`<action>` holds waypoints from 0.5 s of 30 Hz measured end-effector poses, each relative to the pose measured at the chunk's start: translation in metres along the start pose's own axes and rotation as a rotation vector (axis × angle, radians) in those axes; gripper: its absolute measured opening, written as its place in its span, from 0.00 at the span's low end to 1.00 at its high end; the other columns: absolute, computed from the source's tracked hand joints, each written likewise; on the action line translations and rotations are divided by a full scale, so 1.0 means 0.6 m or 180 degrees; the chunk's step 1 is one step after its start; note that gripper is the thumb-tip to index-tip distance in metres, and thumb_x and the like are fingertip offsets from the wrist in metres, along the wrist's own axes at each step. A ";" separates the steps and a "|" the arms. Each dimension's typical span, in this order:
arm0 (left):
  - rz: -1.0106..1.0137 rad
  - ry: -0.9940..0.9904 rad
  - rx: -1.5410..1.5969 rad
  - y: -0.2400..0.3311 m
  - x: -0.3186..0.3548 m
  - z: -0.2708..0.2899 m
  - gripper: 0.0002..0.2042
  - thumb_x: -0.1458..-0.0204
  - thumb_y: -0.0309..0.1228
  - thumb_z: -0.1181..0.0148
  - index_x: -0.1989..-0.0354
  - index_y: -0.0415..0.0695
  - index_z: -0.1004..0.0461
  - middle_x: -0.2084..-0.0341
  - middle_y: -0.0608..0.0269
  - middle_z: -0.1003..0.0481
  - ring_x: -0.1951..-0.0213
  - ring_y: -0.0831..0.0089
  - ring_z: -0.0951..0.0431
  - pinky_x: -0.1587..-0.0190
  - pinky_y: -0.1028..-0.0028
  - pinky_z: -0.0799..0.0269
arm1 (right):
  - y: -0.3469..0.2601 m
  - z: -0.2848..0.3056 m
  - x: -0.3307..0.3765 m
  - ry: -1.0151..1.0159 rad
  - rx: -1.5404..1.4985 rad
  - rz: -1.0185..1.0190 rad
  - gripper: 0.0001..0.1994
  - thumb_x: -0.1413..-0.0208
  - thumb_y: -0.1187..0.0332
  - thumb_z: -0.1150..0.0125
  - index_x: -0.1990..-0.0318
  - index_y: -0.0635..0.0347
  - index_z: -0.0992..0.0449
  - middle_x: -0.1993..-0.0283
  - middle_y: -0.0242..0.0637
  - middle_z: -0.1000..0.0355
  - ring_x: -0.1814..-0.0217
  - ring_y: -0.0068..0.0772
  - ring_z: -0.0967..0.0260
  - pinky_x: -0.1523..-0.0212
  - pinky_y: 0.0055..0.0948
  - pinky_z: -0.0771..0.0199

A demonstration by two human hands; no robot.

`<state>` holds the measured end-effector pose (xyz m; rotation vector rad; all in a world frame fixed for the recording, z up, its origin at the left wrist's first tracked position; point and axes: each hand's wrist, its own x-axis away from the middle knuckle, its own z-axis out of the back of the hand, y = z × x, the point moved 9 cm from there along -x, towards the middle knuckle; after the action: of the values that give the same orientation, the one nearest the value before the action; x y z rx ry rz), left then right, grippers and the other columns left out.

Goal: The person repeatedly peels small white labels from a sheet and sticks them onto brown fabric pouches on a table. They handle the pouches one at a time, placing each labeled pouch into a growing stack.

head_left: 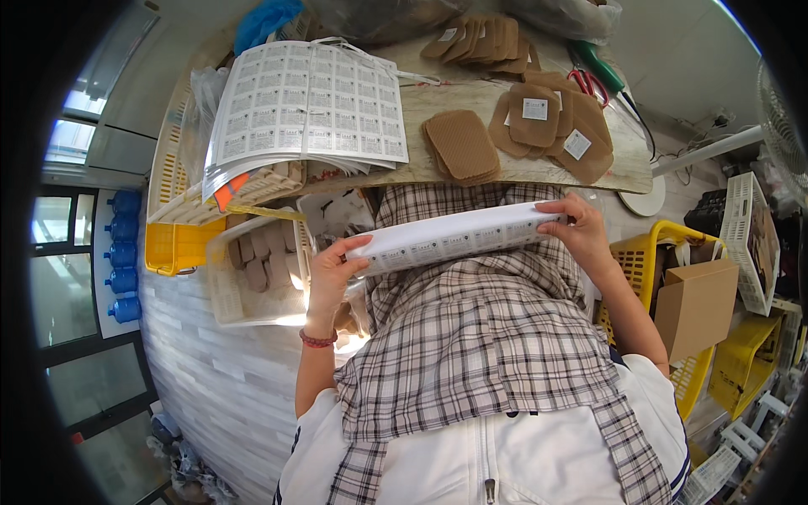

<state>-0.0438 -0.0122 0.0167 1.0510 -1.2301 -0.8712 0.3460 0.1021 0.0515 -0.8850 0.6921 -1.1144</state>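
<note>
A curved sheet of printed labels (454, 242) stretches between my hands above my lap, its top edge bent over to show the white back. My left hand (337, 273) pinches its left end, and my right hand (581, 229) grips the other end. Beyond it on the worktable (429, 189) lies a stack of brown ribbed pads (463, 145). To the right of that stack, more brown pads (539, 126) overlap, some bearing small white labels. A tied bundle of label sheets (311, 105) rests on a crate at the left.
Red-handled scissors (589, 86) and a green-handled tool (599, 66) lie at the table's far right. A white crate (223, 295) with brown pieces stands low at left. Yellow baskets (640, 261) and a cardboard box (697, 305) are close to my right arm.
</note>
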 end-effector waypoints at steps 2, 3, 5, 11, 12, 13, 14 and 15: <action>-0.0151 -0.0076 -0.0400 -0.001 -0.002 0.003 0.16 0.48 0.15 0.40 0.52 0.39 0.19 0.63 0.70 0.26 0.61 0.82 0.28 0.56 0.80 0.30 | 0.011 -0.005 0.004 0.0023 0.0099 -0.0173 0.14 0.61 0.74 0.22 0.63 0.58 0.16 0.68 0.30 0.30 0.62 0.28 0.34 0.60 0.28 0.32; -0.0226 -0.0115 -0.0599 -0.001 -0.004 0.004 0.15 0.48 0.16 0.41 0.53 0.40 0.19 0.64 0.71 0.28 0.62 0.82 0.29 0.58 0.80 0.31 | 0.010 -0.003 0.003 0.0081 0.0278 -0.0084 0.13 0.61 0.73 0.22 0.65 0.58 0.16 0.68 0.31 0.30 0.61 0.29 0.34 0.60 0.28 0.32; -0.0350 -0.0043 -0.1080 0.012 -0.005 0.003 0.13 0.48 0.18 0.40 0.54 0.41 0.18 0.66 0.71 0.32 0.62 0.81 0.32 0.59 0.79 0.33 | 0.002 -0.001 -0.001 0.0188 0.0638 0.0106 0.11 0.63 0.73 0.22 0.69 0.58 0.18 0.68 0.31 0.31 0.60 0.31 0.33 0.60 0.30 0.31; -0.1459 0.0397 -0.3241 0.102 0.013 -0.036 0.07 0.48 0.22 0.41 0.63 0.43 0.19 0.61 0.61 0.30 0.57 0.64 0.30 0.49 0.63 0.35 | -0.048 -0.008 -0.005 0.0278 0.0839 0.0674 0.11 0.60 0.73 0.23 0.71 0.60 0.23 0.66 0.34 0.26 0.60 0.34 0.30 0.61 0.31 0.29; -0.1741 0.0430 -0.3807 0.115 0.016 -0.053 0.07 0.48 0.22 0.42 0.62 0.42 0.20 0.60 0.59 0.30 0.56 0.60 0.30 0.47 0.59 0.35 | -0.032 -0.011 -0.005 0.0208 0.0761 0.0325 0.11 0.59 0.73 0.24 0.71 0.61 0.23 0.67 0.36 0.25 0.62 0.35 0.29 0.62 0.31 0.29; -0.1805 0.0353 -0.3841 0.110 0.012 -0.062 0.08 0.48 0.22 0.43 0.61 0.41 0.21 0.60 0.57 0.30 0.56 0.58 0.30 0.46 0.56 0.37 | -0.016 -0.017 -0.003 0.0129 0.0680 -0.0008 0.10 0.57 0.73 0.25 0.71 0.61 0.24 0.68 0.37 0.24 0.65 0.36 0.28 0.63 0.32 0.29; -0.1872 0.0270 -0.3875 0.103 0.007 -0.072 0.09 0.48 0.22 0.44 0.59 0.40 0.22 0.60 0.56 0.29 0.56 0.56 0.29 0.45 0.53 0.38 | -0.001 -0.022 0.000 0.0055 0.0601 -0.0345 0.10 0.56 0.73 0.25 0.71 0.61 0.24 0.70 0.38 0.24 0.67 0.37 0.27 0.65 0.32 0.28; -0.1942 0.0179 -0.3909 0.099 0.001 -0.087 0.10 0.48 0.22 0.45 0.58 0.39 0.24 0.60 0.55 0.29 0.55 0.53 0.29 0.44 0.49 0.39 | -0.004 -0.020 0.001 0.0087 0.0595 -0.0345 0.10 0.55 0.73 0.26 0.71 0.61 0.24 0.71 0.39 0.24 0.69 0.37 0.27 0.66 0.32 0.28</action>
<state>0.0062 0.0131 0.0723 0.3827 -0.1237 -1.7195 0.3350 0.0982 0.0476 -0.7557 0.5571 -1.2682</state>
